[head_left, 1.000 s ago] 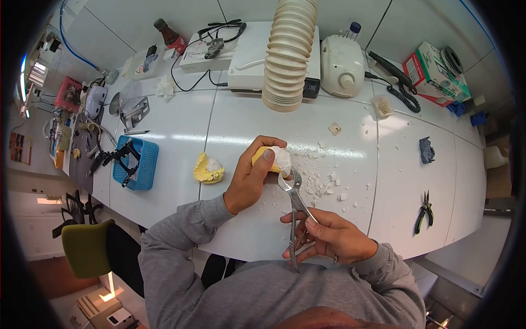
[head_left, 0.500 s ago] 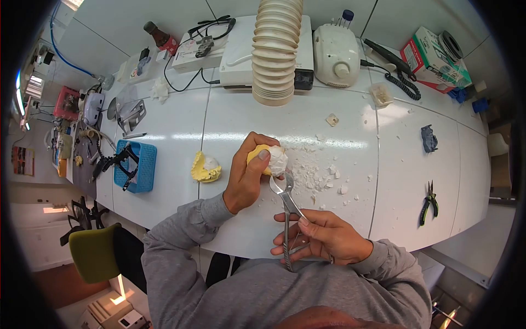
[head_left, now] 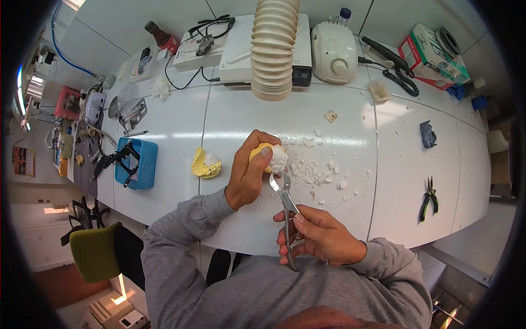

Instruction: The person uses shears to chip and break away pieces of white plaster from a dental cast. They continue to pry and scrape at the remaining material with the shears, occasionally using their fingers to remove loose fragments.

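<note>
My left hand (head_left: 249, 167) is closed around a yellow and white plaster cast (head_left: 279, 158), its white side turned to the right. In my right hand (head_left: 323, 234) are metal plaster nippers (head_left: 284, 193), with fingers and thumb around the handles. The nippers' jaws touch the lower edge of the white plaster. White plaster crumbs (head_left: 312, 169) lie scattered to the right of the cast. A second yellow and white plaster piece (head_left: 206, 163) rests on the table left of my left hand.
A ribbed suction hose (head_left: 272, 52) hangs over the back of the white table. A blue basket (head_left: 145, 164) stands at the left. On the right lie green-handled pliers (head_left: 429, 200) and a grey-blue piece (head_left: 428, 135). A white control unit (head_left: 334, 53) stands behind.
The nippers' handles have been squeezed closer together, and my right fingers have curled in further. My left hand still holds the cast in nearly the same place.
</note>
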